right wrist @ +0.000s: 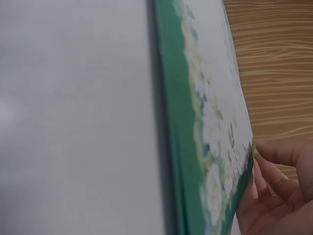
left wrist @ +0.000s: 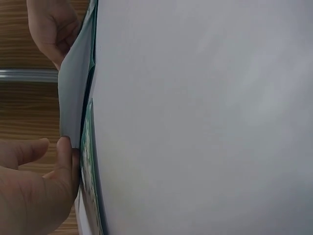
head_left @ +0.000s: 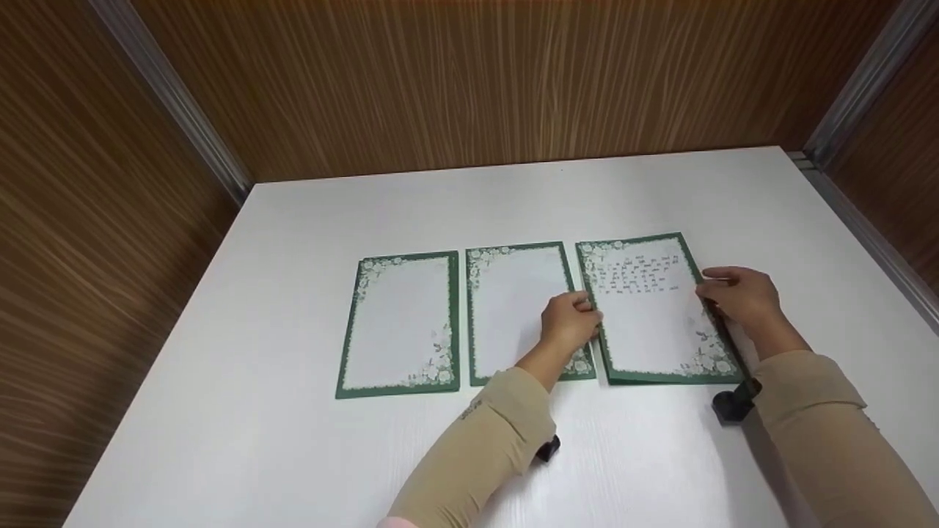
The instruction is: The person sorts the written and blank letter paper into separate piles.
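Observation:
On the white table lies a right-hand sheet of letter paper with a green floral border and lines of dark writing near its top. At its left edge is my left hand, fingertips touching the paper; the left wrist view shows the thumb held apart from it. My right hand pinches the opposite edge, with thumb and fingers at the paper's border in the right wrist view. The paper bows up between the hands in the left wrist view. Under the left hand, the middle bordered sheet is partly covered.
Further left lies another bordered sheet with no writing, layered over green edges. The white tabletop surrounds the row of sheets. Wood-grain panels stand behind and at both sides. Black wrist devices hang under the sleeves.

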A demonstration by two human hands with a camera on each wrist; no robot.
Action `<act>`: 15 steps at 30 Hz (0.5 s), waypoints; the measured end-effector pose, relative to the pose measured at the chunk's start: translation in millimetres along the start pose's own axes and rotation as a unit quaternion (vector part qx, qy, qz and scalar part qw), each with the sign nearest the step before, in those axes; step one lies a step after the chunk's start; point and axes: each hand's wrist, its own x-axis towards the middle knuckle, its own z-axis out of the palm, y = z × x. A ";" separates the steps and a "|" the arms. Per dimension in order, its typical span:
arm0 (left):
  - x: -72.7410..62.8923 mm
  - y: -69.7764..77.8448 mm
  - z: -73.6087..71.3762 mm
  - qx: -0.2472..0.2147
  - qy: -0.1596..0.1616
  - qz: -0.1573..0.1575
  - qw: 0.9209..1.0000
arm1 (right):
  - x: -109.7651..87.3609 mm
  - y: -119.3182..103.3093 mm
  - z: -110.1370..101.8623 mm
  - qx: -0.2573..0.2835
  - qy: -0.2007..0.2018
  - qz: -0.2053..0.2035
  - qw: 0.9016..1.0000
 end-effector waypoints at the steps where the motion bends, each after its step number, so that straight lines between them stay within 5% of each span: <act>1: 0.0 0.1 0.4 0.004 0.000 0.002 1.000 | 0.0 0.2 -0.3 0.003 0.001 -0.001 1.000; 9: -5.3 2.9 -1.2 0.085 -0.012 0.034 0.996 | -2.0 2.5 -2.1 0.010 0.010 -0.010 1.000; 15: -4.9 1.1 -3.3 0.076 -0.022 0.036 0.996 | -4.0 2.4 -3.8 0.023 0.020 -0.006 1.000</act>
